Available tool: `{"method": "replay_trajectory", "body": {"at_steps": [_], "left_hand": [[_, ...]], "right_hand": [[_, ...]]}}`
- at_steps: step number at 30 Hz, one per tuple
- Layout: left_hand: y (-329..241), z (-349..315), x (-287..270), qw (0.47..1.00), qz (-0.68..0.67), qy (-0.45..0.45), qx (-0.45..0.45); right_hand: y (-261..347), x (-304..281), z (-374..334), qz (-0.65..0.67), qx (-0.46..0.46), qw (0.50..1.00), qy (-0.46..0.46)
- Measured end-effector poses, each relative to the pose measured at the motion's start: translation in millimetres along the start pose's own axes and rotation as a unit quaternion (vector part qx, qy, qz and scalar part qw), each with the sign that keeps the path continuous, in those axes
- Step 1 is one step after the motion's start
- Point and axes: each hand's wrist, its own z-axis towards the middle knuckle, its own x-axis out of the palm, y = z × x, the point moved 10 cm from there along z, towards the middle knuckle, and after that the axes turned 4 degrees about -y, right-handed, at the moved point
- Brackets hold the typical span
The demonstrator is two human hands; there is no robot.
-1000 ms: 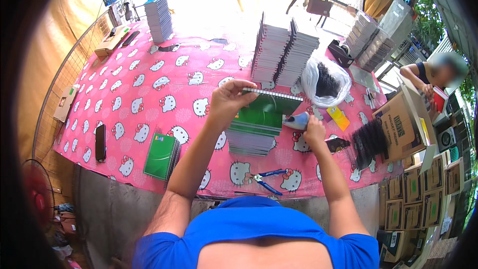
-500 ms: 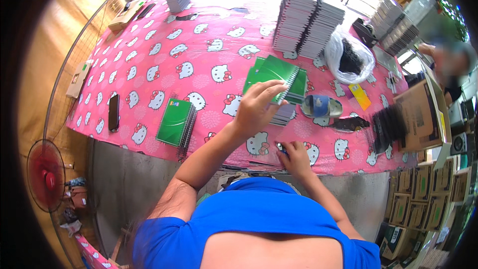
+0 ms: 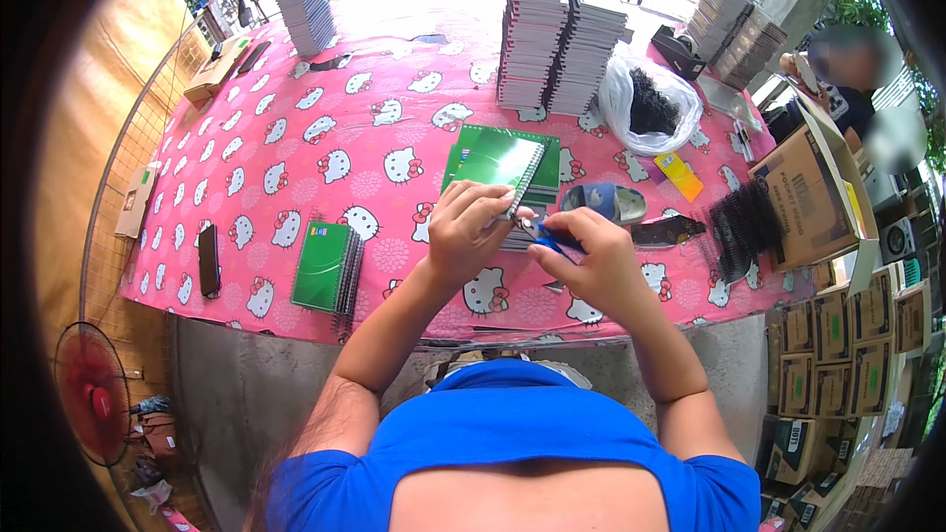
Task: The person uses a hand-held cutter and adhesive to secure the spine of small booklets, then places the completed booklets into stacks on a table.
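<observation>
My left hand is closed on the near corner of a green spiral notebook, by the lower end of its wire coil. My right hand grips small blue-handled pliers, their metal jaws close to that end of the coil. Whether the jaws touch the wire I cannot tell. Other green notebooks lie under the held one, and part of their pile shows behind my fingers. A blue slipper rests just beyond my right hand. To the left, a small pile of green spiral notebooks lies on the table.
On the pink patterned tablecloth stand tall notebook stacks and a white plastic bag of black coils. Loose black coils lean by a cardboard box. A phone lies at left. Another person is at far right.
My right hand has risen from the table edge to the notebook with the pliers. My left hand has moved down to its near corner. The whole view has shifted slightly.
</observation>
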Motion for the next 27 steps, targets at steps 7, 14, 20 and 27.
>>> {"method": "replay_trajectory", "body": {"at_steps": [7, 14, 20, 27], "left_hand": [[-5.0, 6.6, -34.0, 1.0, 0.011, -0.013, -0.015], [99.1, -94.5, -213.3, 0.834, -0.057, -0.386, -0.391], [116.5, -241.2, -306.1, 0.765, 0.263, -0.398, -0.432], [122.1, -253.5, -296.5, 0.745, 0.213, -0.442, -0.451]], "right_hand": [[-49.5, 87.4, -32.7, 0.59, 0.319, 0.73, 0.129], [-120.1, 87.4, -83.0, -0.22, 0.004, 0.975, 0.029], [-236.1, -52.8, -89.1, -0.208, 0.137, 0.96, -0.129], [-349.9, -169.4, -147.7, -0.477, 0.309, 0.813, -0.126]]}}
